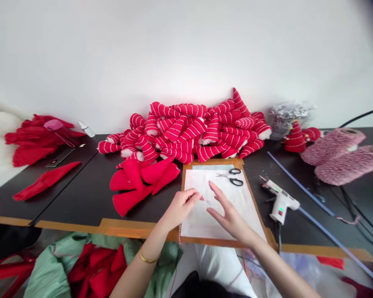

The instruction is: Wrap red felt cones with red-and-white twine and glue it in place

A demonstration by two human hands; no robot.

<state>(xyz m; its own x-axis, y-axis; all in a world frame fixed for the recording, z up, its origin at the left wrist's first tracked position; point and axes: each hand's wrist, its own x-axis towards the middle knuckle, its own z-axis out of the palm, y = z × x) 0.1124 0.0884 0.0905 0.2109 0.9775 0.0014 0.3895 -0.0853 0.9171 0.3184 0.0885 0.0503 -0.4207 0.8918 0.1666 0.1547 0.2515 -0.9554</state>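
Observation:
My left hand [184, 205] is pinched on the end of a red-and-white twine [180, 234]; a short tip shows past the fingertips and another length hangs over the table's front edge. My right hand [229, 216] hovers just to the right, fingers spread and holding nothing. Both are above a white sheet [214, 227] edged with brown tape. Black-handled scissors [233, 177] lie partly open on the sheet's far right. Left of it rest several plain red felt cones [133, 182].
Striped red stuffed cones [186, 132] are heaped by the wall. On the right lie a glue gun [284, 205], blue glue sticks [298, 182], two twine spools [348, 167] and a decorated cone [294, 138]. Red felt [37, 138] is piled at left. A green bag [49, 265] of red pieces sits below.

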